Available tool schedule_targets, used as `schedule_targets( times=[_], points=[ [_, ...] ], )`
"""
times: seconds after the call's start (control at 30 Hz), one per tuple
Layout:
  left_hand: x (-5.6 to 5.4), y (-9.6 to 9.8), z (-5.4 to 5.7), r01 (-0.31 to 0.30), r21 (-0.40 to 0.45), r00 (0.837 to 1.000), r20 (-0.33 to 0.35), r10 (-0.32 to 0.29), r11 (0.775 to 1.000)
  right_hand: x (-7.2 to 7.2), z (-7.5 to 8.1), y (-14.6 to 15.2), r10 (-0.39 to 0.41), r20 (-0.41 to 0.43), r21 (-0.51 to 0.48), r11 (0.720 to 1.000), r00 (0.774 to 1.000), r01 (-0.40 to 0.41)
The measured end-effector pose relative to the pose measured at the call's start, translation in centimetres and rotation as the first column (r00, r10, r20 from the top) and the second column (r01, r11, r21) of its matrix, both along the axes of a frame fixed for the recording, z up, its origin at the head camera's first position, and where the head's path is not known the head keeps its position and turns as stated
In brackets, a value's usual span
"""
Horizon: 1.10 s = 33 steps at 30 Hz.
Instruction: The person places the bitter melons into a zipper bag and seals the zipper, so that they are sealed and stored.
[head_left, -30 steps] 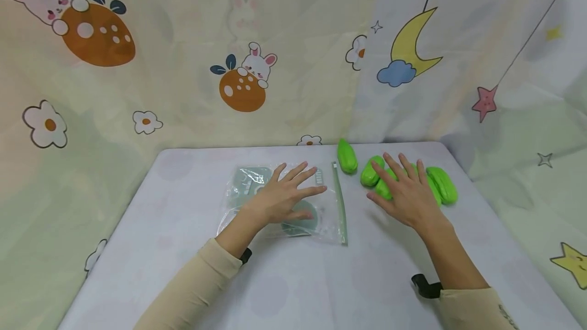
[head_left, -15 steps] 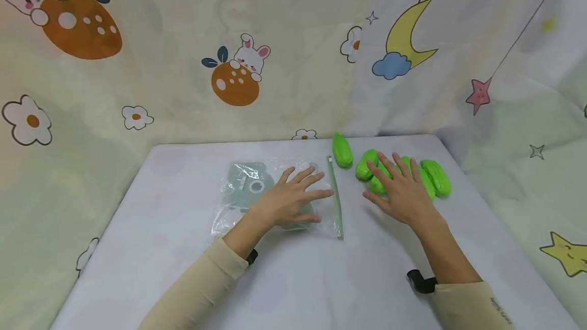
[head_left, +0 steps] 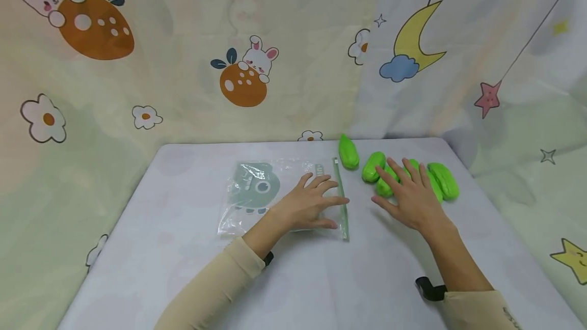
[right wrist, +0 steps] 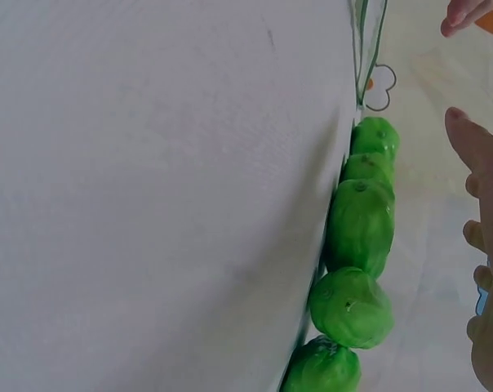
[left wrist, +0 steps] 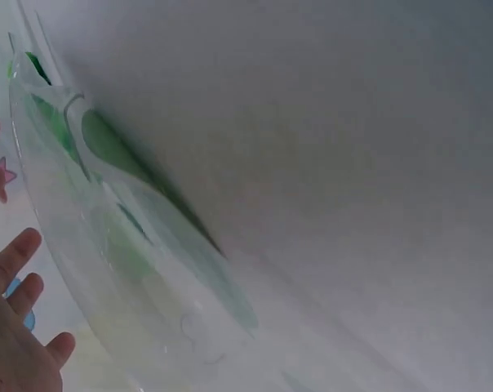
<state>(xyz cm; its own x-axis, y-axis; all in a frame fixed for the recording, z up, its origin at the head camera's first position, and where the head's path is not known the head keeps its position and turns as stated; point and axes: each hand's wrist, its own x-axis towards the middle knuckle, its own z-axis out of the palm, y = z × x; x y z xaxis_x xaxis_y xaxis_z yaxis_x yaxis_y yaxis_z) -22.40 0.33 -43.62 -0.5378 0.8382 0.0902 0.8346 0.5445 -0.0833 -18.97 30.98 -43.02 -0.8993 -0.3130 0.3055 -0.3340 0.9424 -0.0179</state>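
1. The left hand (head_left: 306, 205), fingers spread and released, hovers palm down above a flat, clear plastic bag (head_left: 254, 187) printed with a pale green cartoon creature. In the left wrist view, a gap separates the fingers from the film.
2. The bag lies on the white cloth-covered counter (head_left: 348, 289), left of centre; its straight green zip strip (head_left: 337, 167) runs along the right edge, partly behind the left fingertips.
3. The right hand (head_left: 412, 202), likewise spread and released, is held over several bright green, oblong, glossy vegetable-like objects (head_left: 373, 167) — the right wrist view shows it well apart from them.
4. These objects lie close together at the far right of the counter, partly hidden by the fingers; one with a pointed tip (head_left: 348, 152) lies apart, near the upper end of the zip strip.
5. Beige sleeves (head_left: 215, 284) cover both forearms; a pale cartoon-printed fabric backdrop (head_left: 302, 24) — rabbits, flowers, moon — hangs behind.
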Motion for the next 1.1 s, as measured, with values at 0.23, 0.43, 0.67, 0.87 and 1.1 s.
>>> schedule_targets(
  times=[0.23,0.43,0.67,0.87,1.1],
  points=[
    [0.1,0.6,-0.2,0.019,-0.02,1.0,0.023,-0.018,1.0,0.4,-0.5,0.5,0.017,-0.021,-0.02,1.0,1.0,-0.018],
    [0.0,1.2,-0.3,0.027,-0.041,0.999,0.039,-0.026,0.999,0.6,-0.6,0.7,0.021,-0.032,-0.034,0.999,0.999,-0.022],
    [0.1,1.7,-0.4,0.016,-0.084,0.998,0.062,-0.01,0.996,0.8,-0.7,1.0,0.028,-0.024,-0.051,0.998,0.999,-0.029],
    [0.1,2.1,-0.5,0.004,-0.128,0.997,0.078,0.006,0.992,0.9,-0.8,1.0,0.026,-0.025,-0.047,0.999,0.999,-0.027],
    [0.3,2.4,-0.6,-0.001,-0.153,0.993,0.117,0.019,0.988,0.9,-1.1,1.1,0.031,-0.027,-0.061,0.998,0.999,-0.033]
  ],
)
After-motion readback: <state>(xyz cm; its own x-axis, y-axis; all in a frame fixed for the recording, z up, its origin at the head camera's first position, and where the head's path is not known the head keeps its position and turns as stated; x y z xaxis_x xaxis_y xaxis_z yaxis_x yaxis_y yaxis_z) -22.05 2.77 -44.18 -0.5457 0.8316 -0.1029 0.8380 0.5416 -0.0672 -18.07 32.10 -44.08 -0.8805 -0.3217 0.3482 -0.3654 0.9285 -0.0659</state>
